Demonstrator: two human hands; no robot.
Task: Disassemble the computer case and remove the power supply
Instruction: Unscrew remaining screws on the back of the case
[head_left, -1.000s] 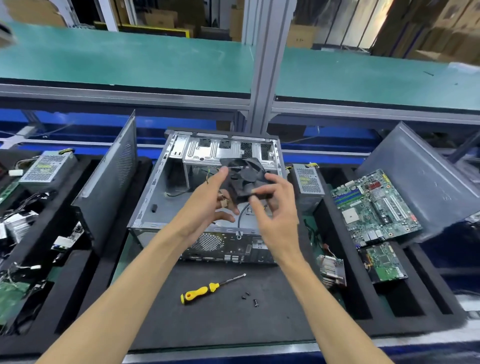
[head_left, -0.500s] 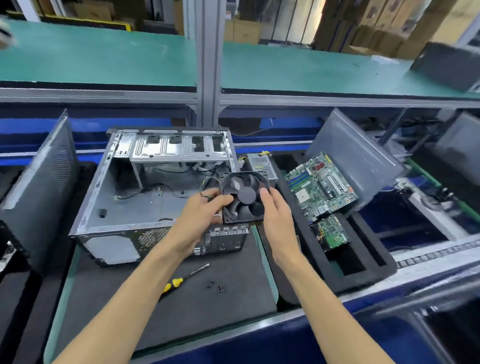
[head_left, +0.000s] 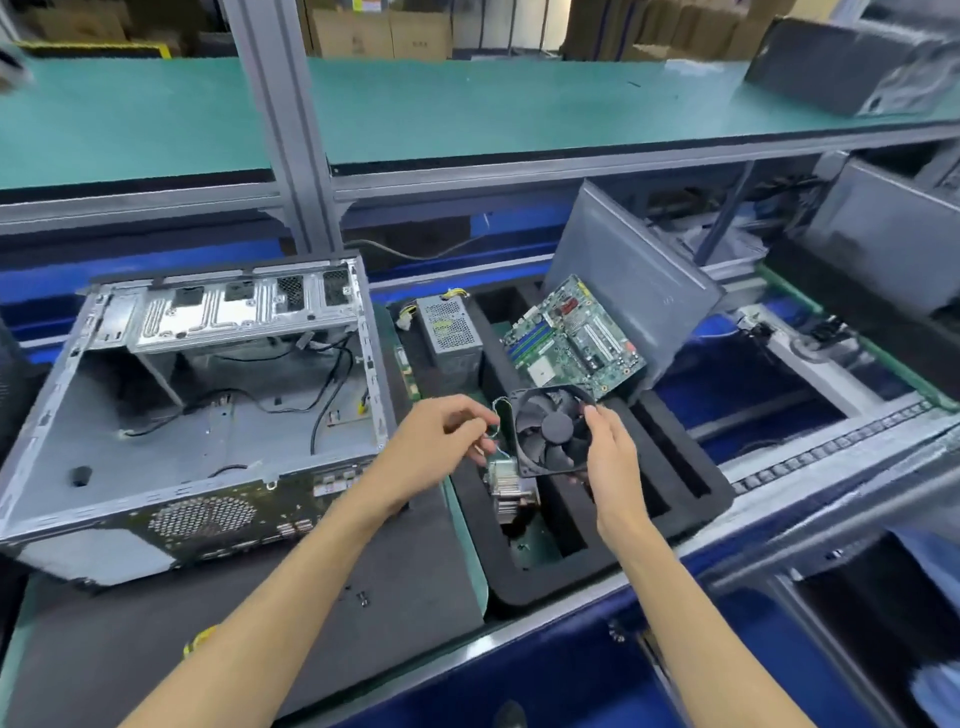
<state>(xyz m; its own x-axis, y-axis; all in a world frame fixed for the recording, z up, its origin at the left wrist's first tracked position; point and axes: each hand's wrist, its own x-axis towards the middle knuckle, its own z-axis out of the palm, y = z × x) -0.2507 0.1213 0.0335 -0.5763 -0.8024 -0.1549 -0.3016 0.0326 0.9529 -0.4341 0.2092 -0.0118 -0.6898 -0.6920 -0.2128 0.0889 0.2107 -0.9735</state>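
Head view. Both bare forearms reach forward from the lower edge and converge over the black foam tray (head_left: 717, 499) to the right of the open grey metal computer case (head_left: 197, 415). The right hand (head_left: 610, 457), wrist slightly bent and palm turned leftward, has its grip closed on the right edge of a square black plastic cooling fan (head_left: 553, 431); the fingers (head_left: 592, 415) lie against the frame and the fan stands tilted, blades facing the camera. The left hand (head_left: 441, 434) is curled, its thumb and fingertips pinched on the thin fan cable (head_left: 496, 415) that loops at the fan's left edge. Directly below the fan, in the tray's near compartment, lies a finned silver heatsink (head_left: 506, 483).

The case lies on its side on the dark mat of the table (head_left: 363, 613), its interior bare save for loose black wires (head_left: 322, 395). The boxy grey perforated power supply (head_left: 452, 332) stands outside the case, in the tray's far left compartment, just beside the case's right wall. A green motherboard (head_left: 571, 338) leans in the next compartment against a grey side panel (head_left: 634, 280). Small black screws (head_left: 361, 597) lie on the mat near the left forearm; a yellow tool handle (head_left: 200, 639) shows partly behind that arm.
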